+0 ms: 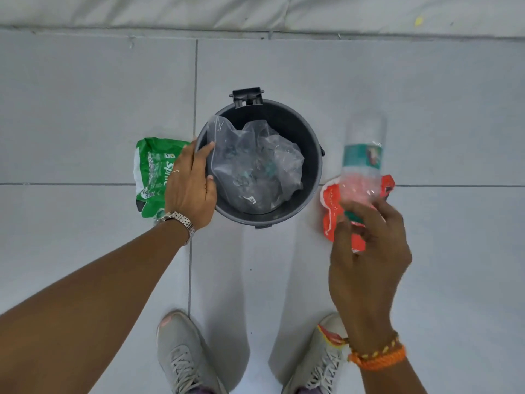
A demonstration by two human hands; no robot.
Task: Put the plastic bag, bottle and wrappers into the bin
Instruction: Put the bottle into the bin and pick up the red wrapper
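Observation:
A dark grey round bin stands on the floor in the middle of the head view. A crumpled clear plastic bag lies inside it. My left hand rests at the bin's left rim, fingers touching the bag's edge. A green wrapper lies on the floor left of the bin, partly under that hand. My right hand grips the cap end of a clear plastic bottle with a teal label, blurred and lifted right of the bin. Beneath the bottle lies an orange-red wrapper.
The floor is pale grey tile with dark grout lines. A light raised ledge runs along the far edge. My two grey laced shoes stand at the bottom, just behind the bin.

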